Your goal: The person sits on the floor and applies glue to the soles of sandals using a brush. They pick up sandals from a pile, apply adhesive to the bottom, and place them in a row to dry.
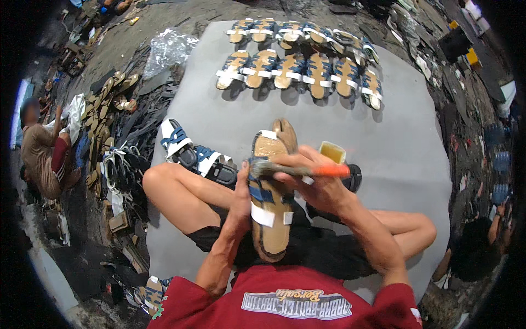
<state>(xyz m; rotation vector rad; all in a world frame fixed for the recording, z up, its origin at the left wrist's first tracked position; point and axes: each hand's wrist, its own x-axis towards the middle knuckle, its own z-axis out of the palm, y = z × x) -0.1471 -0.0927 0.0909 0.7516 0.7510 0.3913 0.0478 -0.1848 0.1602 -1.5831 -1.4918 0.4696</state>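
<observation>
Upright in front of me is a sandal insole (272,236) with blue straps and white tabs, its tan underside facing up. My left hand (239,198) grips its left edge, with the thumb upward. In my right hand (323,183) is a brush (331,171) with an orange-tipped handle, its dark bristles over the upper part of the insole. The insole's toe area looks wet and shiny. Just beyond my right hand sits a small open container (332,151) with yellowish contents. A dark sole-like thing (355,178) lies to its right, partly hidden.
Two rows of similar strapped insoles (290,71) lie at the far end of the grey sheet (219,109). Blue and white sandals (181,145) rest by my left knee. Piled footwear (101,120), scraps and a seated person (44,145) are at left. Clear plastic (170,49) lies beyond.
</observation>
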